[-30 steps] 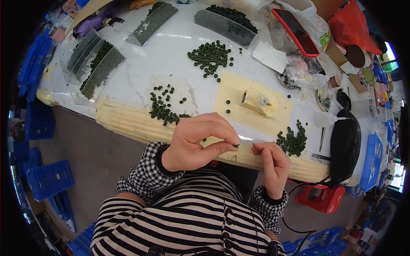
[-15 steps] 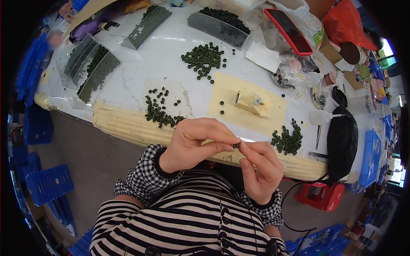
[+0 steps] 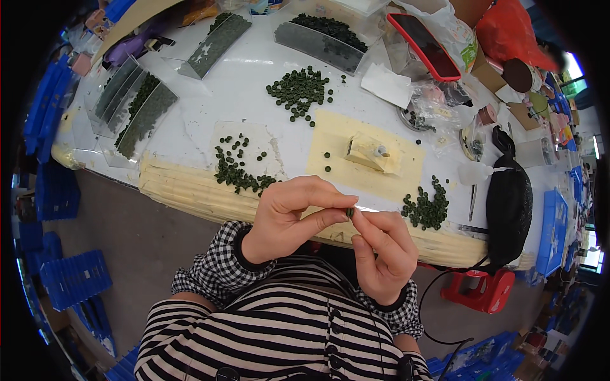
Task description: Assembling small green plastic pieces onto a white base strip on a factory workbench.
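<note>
right hand (image 3: 383, 254) has risen to meet left hand (image 3: 289, 216) on green bead (image 3: 349, 212).

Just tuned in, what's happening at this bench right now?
A person in a striped top holds one small dark green bead pinched between the left hand and right hand, close to the chest at the edge of the white table. Loose piles of the same green beads lie on the table, with a small yellow block on a yellow mat.
</note>
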`<state>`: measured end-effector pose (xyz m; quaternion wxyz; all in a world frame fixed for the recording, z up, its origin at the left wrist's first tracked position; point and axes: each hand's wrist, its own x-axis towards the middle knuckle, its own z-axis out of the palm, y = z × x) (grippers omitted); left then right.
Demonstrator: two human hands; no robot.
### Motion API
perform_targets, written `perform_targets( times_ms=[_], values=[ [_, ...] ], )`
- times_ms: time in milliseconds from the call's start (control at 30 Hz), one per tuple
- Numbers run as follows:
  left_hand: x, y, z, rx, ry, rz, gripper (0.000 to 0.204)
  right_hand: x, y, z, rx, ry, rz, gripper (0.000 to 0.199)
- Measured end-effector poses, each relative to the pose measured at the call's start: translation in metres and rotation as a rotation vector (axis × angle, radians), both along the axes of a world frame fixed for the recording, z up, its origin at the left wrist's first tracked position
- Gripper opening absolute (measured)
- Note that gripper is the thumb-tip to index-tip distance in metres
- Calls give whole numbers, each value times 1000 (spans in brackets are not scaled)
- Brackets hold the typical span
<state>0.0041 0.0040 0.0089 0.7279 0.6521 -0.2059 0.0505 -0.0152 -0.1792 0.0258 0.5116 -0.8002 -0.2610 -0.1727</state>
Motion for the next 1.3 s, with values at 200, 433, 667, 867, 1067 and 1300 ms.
perform_targets(
  times_ms=[200,433,667,867,1067,1300],
  values=[
    [0,2,1,179,-186,79,26,3,1,2,77,37,-7,32],
    [-2,-2,9,447,-508,206,33,7,0,-3,87,56,-60,24],
    [-8,-1,10,277,-149,48,38,10,-3,0,69,23,-54,20],
    [-5,0,0,103,-55,-126,36,6,1,1,74,-6,-4,18],
    [-12,0,-7,37,15,-160,34,5,-1,0,76,-28,32,19],
    [-16,-1,-5,49,-10,-154,34,3,-3,0,67,-66,63,22]
  ],
)
